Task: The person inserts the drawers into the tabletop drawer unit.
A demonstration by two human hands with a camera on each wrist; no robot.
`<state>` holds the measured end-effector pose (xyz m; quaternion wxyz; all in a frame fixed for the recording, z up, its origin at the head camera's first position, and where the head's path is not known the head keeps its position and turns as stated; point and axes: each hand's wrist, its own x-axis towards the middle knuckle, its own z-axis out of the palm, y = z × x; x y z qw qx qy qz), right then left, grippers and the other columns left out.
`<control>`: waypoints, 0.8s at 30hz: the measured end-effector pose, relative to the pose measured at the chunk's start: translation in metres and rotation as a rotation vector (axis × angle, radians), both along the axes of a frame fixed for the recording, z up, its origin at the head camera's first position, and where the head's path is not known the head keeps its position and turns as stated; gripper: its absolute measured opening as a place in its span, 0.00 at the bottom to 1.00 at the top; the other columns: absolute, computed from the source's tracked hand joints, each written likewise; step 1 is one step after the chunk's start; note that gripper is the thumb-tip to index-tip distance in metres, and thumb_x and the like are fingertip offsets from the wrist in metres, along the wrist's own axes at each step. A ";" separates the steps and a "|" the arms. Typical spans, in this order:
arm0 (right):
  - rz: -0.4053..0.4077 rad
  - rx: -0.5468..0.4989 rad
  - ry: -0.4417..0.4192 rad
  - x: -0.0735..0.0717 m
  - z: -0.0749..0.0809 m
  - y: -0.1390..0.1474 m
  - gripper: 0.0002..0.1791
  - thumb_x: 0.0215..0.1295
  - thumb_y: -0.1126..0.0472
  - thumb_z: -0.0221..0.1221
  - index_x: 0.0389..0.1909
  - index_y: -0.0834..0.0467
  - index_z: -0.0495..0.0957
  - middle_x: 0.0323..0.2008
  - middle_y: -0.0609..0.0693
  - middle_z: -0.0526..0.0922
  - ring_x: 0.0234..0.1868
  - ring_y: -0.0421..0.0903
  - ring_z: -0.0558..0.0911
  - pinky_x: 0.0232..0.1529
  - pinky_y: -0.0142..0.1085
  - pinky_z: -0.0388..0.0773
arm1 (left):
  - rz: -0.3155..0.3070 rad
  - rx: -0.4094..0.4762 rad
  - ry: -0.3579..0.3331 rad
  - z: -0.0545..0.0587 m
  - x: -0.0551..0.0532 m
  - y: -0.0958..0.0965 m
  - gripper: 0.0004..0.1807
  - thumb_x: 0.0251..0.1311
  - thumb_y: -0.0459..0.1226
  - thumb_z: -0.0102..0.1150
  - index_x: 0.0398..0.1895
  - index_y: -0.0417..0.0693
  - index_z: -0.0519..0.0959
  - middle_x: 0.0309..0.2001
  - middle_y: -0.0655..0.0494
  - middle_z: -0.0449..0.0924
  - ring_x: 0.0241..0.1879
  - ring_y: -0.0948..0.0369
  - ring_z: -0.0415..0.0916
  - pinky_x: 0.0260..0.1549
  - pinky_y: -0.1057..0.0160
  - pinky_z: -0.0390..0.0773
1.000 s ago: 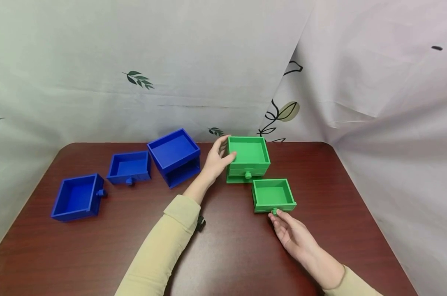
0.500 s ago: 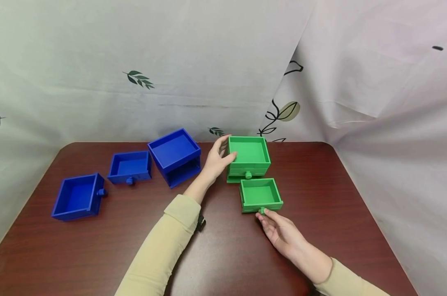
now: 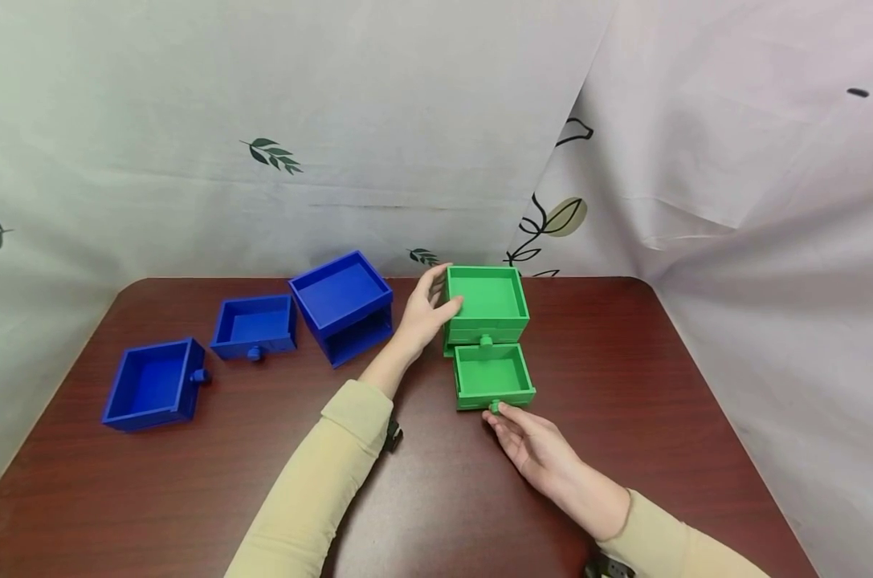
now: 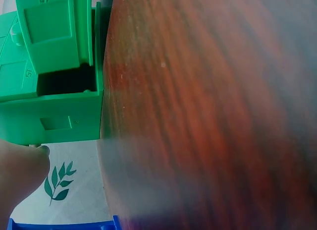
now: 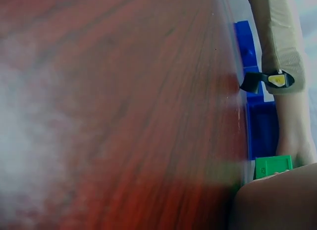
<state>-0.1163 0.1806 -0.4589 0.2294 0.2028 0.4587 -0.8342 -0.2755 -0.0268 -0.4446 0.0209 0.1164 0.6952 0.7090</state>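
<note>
A small green drawer cabinet [image 3: 487, 295] stands at the back of the table, with a shallow tray top and an upper drawer shut in it. My left hand [image 3: 420, 317] grips its left side, thumb over the top rim. My right hand [image 3: 540, 453] pinches the knob of a loose green drawer [image 3: 491, 373] between thumb and fingers. This drawer is upright, its back end at the cabinet's lower opening. In the left wrist view the green drawer [image 4: 49, 31] sits askew over the dark opening. The right wrist view shows part of its green front [image 5: 273, 164].
Left of the green cabinet stands a blue cabinet [image 3: 342, 293], turned, with its front open. Two blue drawers lie farther left, one [image 3: 254, 327] facing front and one [image 3: 152, 384] with its knob to the right. A patterned white cloth [image 3: 407, 120] hangs behind the brown table [image 3: 436, 514].
My right hand has moved the green drawer left and slightly back, from right of the cabinet to directly before its lower opening. My left hand has stayed on the cabinet.
</note>
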 end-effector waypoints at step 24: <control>0.003 -0.013 -0.012 -0.006 -0.001 -0.012 0.18 0.83 0.66 0.51 0.35 0.54 0.86 0.35 0.46 0.91 0.40 0.34 0.89 0.45 0.18 0.84 | 0.004 -0.017 0.013 -0.001 -0.001 0.000 0.37 0.72 0.32 0.61 0.82 0.43 0.60 0.80 0.44 0.63 0.80 0.48 0.60 0.85 0.49 0.56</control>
